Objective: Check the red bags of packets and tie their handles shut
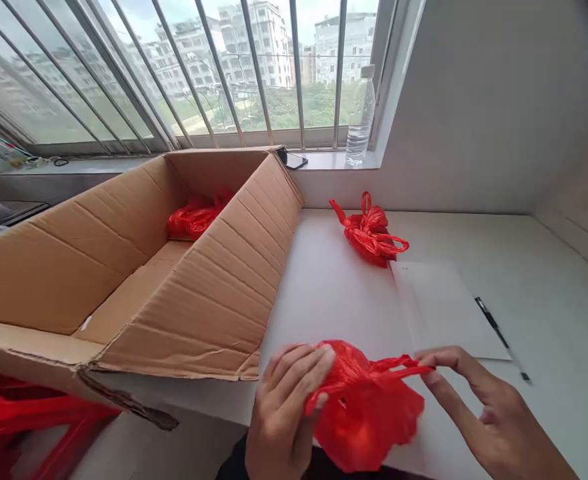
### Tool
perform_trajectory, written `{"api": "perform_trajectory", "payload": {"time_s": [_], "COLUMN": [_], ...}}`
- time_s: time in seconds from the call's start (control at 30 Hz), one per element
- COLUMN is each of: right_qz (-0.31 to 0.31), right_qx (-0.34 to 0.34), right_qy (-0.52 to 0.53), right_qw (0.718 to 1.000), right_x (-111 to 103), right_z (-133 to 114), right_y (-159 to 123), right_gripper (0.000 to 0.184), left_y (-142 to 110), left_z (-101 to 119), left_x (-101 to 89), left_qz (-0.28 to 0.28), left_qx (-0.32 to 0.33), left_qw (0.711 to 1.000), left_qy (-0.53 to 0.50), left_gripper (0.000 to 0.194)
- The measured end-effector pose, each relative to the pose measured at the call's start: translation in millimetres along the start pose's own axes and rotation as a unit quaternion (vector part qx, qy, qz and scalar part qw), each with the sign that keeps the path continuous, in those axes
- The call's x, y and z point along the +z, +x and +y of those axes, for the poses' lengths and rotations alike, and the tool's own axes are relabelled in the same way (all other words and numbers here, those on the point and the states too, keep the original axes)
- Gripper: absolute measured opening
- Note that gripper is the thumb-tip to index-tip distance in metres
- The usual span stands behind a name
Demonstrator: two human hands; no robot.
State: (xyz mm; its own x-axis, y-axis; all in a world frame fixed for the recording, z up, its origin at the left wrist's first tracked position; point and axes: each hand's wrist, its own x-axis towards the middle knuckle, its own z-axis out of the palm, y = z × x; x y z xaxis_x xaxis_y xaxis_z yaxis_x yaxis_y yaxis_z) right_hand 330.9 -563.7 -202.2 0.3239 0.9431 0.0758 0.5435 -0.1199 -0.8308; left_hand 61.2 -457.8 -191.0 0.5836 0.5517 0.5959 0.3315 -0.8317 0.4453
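Observation:
Low in the head view, a red plastic bag (369,420) hangs between my two hands at the table's front edge. My left hand (289,407) is closed around the bag's left side, fingers curled over its gathered top. With thumb and forefinger, my right hand (479,407) pinches a twisted strand of the bag on the right. What lies inside the bag cannot be made out. Farther back on the white table, a second red plastic bag (371,237) sits knotted, its handle loops sticking up.
An open cardboard box (224,280) fills the left, with a red bag (194,219) at its far end. White paper (444,313) and a pen (499,333) lie to the right. A water bottle (360,120) and a phone (295,160) rest on the windowsill. A red plastic stool (39,423) stands lower left.

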Motion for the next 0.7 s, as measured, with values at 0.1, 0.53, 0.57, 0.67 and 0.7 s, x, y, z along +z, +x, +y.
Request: {"api": "perform_trajectory", "payload": {"time_s": [0.1,0.53,0.57,0.67,0.7], "right_qz": [0.012,-0.019,-0.023,-0.011,-0.008], "right_qx": [0.050,-0.120,-0.124,-0.141,-0.143], "right_qy": [-0.015,0.013,-0.009,-0.049,-0.054], "right_qw": [0.999,0.993,0.992,0.989,0.988], "right_x": [-8.2,84.0,90.8,105.0,107.6], "right_z": [20.0,-2.9,3.9,21.6,24.9], "right_y": [-7.7,-10.5,-9.4,-7.2,-6.9], "right_gripper": [0.029,0.032,0.034,0.033,0.033], "left_y": [-29.9,-15.2,-17.3,-23.6,-24.9], "left_z": [-12.9,-0.7,-4.8,-15.1,-17.0], "left_x": [-5.6,58.7,63.5,73.2,75.3], "left_qz": [0.016,-0.212,-0.221,-0.229,-0.229], "left_qx": [-0.168,-0.049,-0.050,-0.051,-0.053], "left_qw": [0.986,0.972,0.969,0.966,0.967], "left_qy": [-0.013,0.090,0.101,0.104,0.100], "left_gripper": [0.034,0.064,0.064,0.063,0.062]}}
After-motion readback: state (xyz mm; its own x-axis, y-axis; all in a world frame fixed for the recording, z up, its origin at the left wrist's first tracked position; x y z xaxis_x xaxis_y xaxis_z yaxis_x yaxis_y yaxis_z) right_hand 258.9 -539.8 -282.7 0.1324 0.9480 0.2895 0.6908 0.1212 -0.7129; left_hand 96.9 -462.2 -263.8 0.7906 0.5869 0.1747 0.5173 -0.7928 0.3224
